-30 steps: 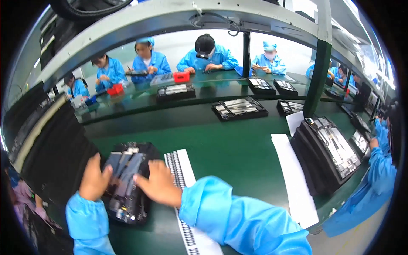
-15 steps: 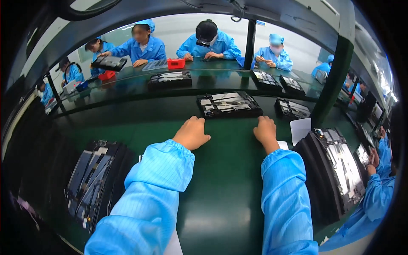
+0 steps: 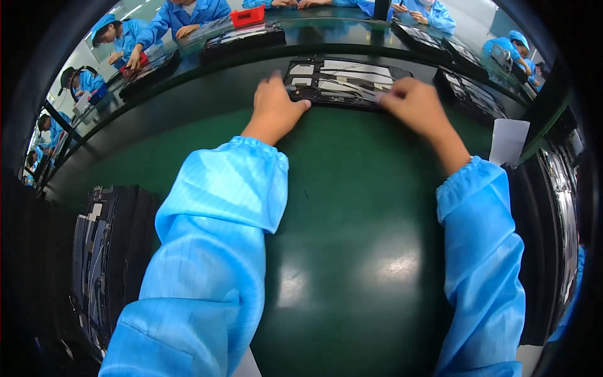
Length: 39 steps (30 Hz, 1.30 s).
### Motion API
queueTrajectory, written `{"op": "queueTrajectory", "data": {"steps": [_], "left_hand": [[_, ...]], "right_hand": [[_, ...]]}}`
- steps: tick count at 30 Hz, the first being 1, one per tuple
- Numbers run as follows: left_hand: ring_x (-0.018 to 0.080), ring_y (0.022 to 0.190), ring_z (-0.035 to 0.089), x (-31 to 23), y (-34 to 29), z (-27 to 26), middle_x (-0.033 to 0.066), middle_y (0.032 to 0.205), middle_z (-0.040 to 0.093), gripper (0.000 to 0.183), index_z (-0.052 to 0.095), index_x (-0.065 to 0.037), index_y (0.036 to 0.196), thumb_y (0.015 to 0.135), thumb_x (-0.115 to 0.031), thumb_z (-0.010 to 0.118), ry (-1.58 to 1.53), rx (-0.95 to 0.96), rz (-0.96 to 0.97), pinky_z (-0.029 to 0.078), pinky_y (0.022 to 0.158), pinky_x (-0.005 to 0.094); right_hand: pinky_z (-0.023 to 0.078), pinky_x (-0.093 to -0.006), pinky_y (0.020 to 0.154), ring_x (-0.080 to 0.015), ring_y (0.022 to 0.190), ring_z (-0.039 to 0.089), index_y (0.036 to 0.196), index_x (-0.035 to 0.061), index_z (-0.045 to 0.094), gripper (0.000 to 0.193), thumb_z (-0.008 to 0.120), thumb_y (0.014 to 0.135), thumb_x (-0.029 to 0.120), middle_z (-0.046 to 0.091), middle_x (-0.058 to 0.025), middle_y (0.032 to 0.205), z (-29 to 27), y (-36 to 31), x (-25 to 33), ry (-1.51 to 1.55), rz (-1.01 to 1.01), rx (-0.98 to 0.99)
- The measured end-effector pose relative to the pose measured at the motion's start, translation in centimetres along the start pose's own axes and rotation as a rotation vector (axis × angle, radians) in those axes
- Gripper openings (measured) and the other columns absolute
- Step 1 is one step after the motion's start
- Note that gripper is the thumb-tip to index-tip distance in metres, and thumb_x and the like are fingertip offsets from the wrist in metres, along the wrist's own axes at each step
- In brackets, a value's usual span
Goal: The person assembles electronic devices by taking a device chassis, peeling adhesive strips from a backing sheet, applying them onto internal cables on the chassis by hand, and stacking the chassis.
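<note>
Straight ahead on the bench lies an opened flat electronic device (image 3: pixel 355 70) in a black casing, with pale panels and dark ribbon cables showing. At its left end is my left hand (image 3: pixel 275 110), the thumb at the near corner and set apart from the fingers, which meet the left edge. My right hand (image 3: pixel 414 107) is over the right half. Its fingers are bent down near the cables and blurred by motion, so whether anything is between them cannot be made out.
Stacks of similar devices stand at left (image 3: pixel 91 264) and right (image 3: pixel 559 213). Another opened device (image 3: pixel 471 94) lies right of mine, near a white paper (image 3: pixel 509 141). Beyond, a raised ledge bears more devices (image 3: pixel 242 41) and a red bin (image 3: pixel 247 16); co-workers in blue sit behind it.
My view has tipped downward. Both hands have reached forward to the device, the right one onto its right half. A co-worker at far left has lowered a device onto the ledge.
</note>
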<state>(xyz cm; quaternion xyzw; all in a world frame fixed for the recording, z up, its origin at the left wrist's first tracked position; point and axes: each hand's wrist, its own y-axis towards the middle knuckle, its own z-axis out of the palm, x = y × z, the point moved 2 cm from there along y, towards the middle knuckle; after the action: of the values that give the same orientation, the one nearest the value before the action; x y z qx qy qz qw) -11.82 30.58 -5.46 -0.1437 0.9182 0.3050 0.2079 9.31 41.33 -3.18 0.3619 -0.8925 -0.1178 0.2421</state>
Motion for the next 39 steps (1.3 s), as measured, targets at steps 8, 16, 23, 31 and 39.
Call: {"op": "queueTrajectory", "data": {"steps": [8, 16, 23, 31, 39], "left_hand": [[0.0324, 0.101, 0.051, -0.7, 0.8, 0.0, 0.018, 0.105, 0.056, 0.068, 0.048, 0.001, 0.109, 0.056, -0.031, 0.076, -0.19, 0.166, -0.155, 0.036, 0.088, 0.0401], [0.029, 0.106, 0.04, -5.0, -1.8, -7.4, 0.0175, 0.114, 0.035, 0.065, 0.044, -0.003, 0.118, 0.06, -0.012, 0.072, -0.455, -0.276, -0.097, 0.036, 0.091, 0.0342], [0.0172, 0.099, 0.046, -9.0, -6.3, -16.8, 0.0065, 0.114, 0.026, 0.059, 0.04, -0.003, 0.118, 0.066, 0.006, 0.064, -1.012, -0.442, 0.228, 0.043, 0.088, 0.0293], [0.038, 0.106, 0.037, -13.4, -18.2, -21.6, 0.0242, 0.114, 0.036, 0.069, 0.027, 0.004, 0.124, 0.062, 0.001, 0.057, -0.368, -0.421, 0.22, 0.029, 0.094, 0.0387], [0.0371, 0.105, 0.045, -7.2, -33.2, -23.4, 0.0221, 0.112, 0.045, 0.042, 0.052, 0.003, 0.103, 0.065, -0.01, 0.065, -0.093, 0.427, 0.247, 0.036, 0.089, 0.0431]], "right_hand": [[0.036, -0.0446, 0.086, -0.042, 0.098, 0.047, 0.094, -0.0067, 0.06, 0.072, 0.037, 0.077, 0.06, 0.051, -0.0296, 0.102, 1.2, 1.6, -5.9, -0.221, 0.348, -0.084], [0.043, -0.0361, 0.075, -0.0296, 0.084, 0.054, 0.086, -0.0073, 0.054, 0.054, 0.065, 0.069, 0.042, 0.057, -0.019, 0.086, -1.9, -1.9, 0.5, 0.676, 0.584, -0.596], [0.048, -0.0313, 0.065, -0.0173, 0.071, 0.059, 0.088, 0.0029, 0.057, 0.026, 0.064, 0.075, 0.025, 0.06, -0.0067, 0.08, -11.7, -3.7, 8.8, 1.583, 0.357, -0.143], [0.051, -0.0274, 0.065, -0.0171, 0.073, 0.061, 0.094, -0.0014, 0.055, 0.024, 0.056, 0.081, 0.018, 0.061, -0.0115, 0.088, -18.2, -9.4, 6.3, 1.448, 0.241, 0.001], [0.047, -0.0259, 0.067, -0.0157, 0.073, 0.059, 0.097, -0.0015, 0.056, 0.027, 0.054, 0.081, 0.02, 0.062, -0.0091, 0.086, -13.0, -24.1, 6.6, 1.294, 0.595, -0.014]]}}
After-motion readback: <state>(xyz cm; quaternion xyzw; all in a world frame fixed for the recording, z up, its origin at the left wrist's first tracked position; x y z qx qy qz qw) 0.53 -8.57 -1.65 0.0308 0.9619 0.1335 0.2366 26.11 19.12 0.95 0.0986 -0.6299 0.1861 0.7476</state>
